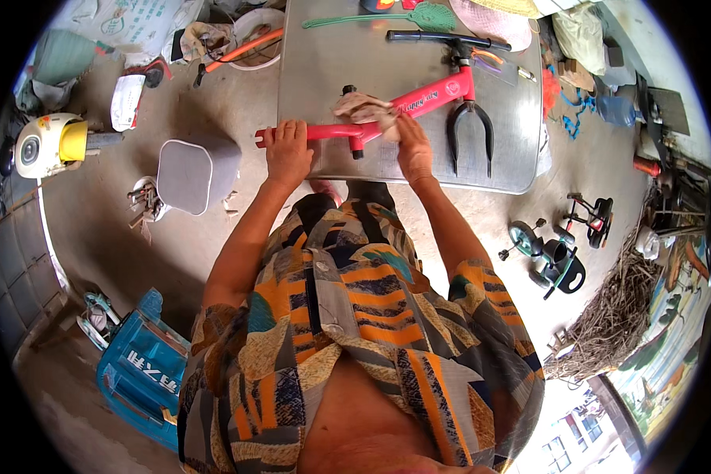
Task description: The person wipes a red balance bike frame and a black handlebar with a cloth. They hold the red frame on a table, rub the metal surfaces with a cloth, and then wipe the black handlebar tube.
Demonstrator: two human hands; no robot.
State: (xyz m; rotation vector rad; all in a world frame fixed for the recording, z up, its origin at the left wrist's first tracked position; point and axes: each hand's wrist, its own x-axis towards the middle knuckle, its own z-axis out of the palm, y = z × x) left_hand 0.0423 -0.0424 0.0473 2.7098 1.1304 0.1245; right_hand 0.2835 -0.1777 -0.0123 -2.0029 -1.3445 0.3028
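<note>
A small pink bicycle frame (pixel 429 96), bearing writing on its main tube, lies across the metal table. My left hand (pixel 288 153) grips its narrow rear end at the table's near edge. With my right hand (pixel 413 149) I hold a crumpled, pale cloth (pixel 361 108) against the tube near the middle of the frame. My fingertips are partly hidden by the cloth. At the right end, a black fork (pixel 489 127) points towards me. A black handlebar (pixel 423 37) extends across the far side of the frame.
The metal table (pixel 332 59) also bears a green fly swatter (pixel 432 16), orange-handled pliers (pixel 487 57) and a pink hat (pixel 492 22). A grey stool (pixel 183 176) stands left. On the floor at right are a child's tricycle (pixel 551 255) and dry sticks (pixel 610 314).
</note>
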